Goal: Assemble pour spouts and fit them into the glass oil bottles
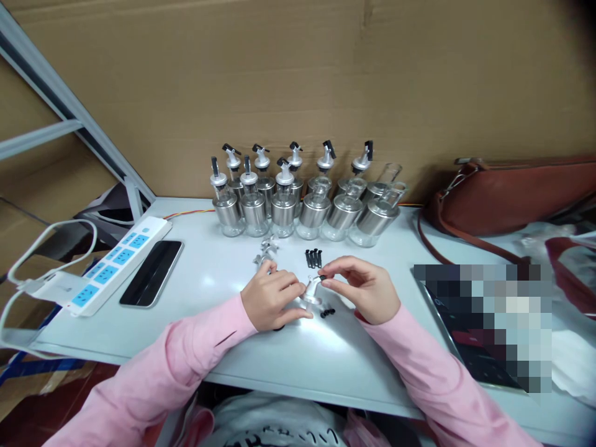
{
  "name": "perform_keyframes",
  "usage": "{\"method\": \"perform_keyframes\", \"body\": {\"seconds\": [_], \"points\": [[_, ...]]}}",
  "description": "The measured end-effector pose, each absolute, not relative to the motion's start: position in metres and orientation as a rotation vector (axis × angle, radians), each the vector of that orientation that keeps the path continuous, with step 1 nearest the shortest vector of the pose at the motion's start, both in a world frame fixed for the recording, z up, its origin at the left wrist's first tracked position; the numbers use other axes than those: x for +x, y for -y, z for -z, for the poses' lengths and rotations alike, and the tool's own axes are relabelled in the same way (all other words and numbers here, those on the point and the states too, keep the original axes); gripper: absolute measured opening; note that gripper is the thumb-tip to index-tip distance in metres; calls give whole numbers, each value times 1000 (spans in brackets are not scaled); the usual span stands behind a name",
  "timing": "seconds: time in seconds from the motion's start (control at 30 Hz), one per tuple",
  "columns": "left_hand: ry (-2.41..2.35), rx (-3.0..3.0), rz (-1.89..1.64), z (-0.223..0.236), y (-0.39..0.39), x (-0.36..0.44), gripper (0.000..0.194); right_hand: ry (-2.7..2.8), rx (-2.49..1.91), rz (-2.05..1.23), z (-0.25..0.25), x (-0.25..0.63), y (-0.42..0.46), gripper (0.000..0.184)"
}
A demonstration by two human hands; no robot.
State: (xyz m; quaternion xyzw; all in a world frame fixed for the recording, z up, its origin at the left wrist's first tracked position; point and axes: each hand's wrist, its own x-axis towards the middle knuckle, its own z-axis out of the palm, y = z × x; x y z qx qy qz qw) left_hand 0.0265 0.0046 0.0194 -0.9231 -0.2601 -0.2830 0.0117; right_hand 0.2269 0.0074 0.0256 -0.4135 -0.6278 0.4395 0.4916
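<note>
My left hand (274,297) has its fingers around a silver pourer spout (311,289), which stands tilted just above or on the table. My right hand (361,287) pinches a small black flip cap (321,278) against the tip of that spout. Behind them lies a row of several black flip caps (313,258). Small black stoppers (328,313) sit in front of the spout, near my right hand. More silver spouts (267,250) lie loose beyond my left hand.
Glass bottles with steel bands (283,208) stand in two rows at the back, several with spouts fitted. On the left are a power strip (121,264) and a phone (151,273). A brown bag (516,195) and a dark tablet-like panel (465,335) lie on the right.
</note>
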Motion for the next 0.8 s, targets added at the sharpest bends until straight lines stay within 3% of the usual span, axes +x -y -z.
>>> {"method": "perform_keyframes", "body": {"seconds": [0.13, 0.47, 0.8], "points": [[797, -2877, 901, -19, -4, 27, 43, 1497, -960, -1155, -26, 227, -7, 18], [796, -2852, 941, -21, -4, 27, 43, 1351, -973, -1781, -21, 220, -10, 49], [736, -2821, 980, -20, -3, 28, 42, 1231, -899, -1992, -20, 219, -9, 44]]}}
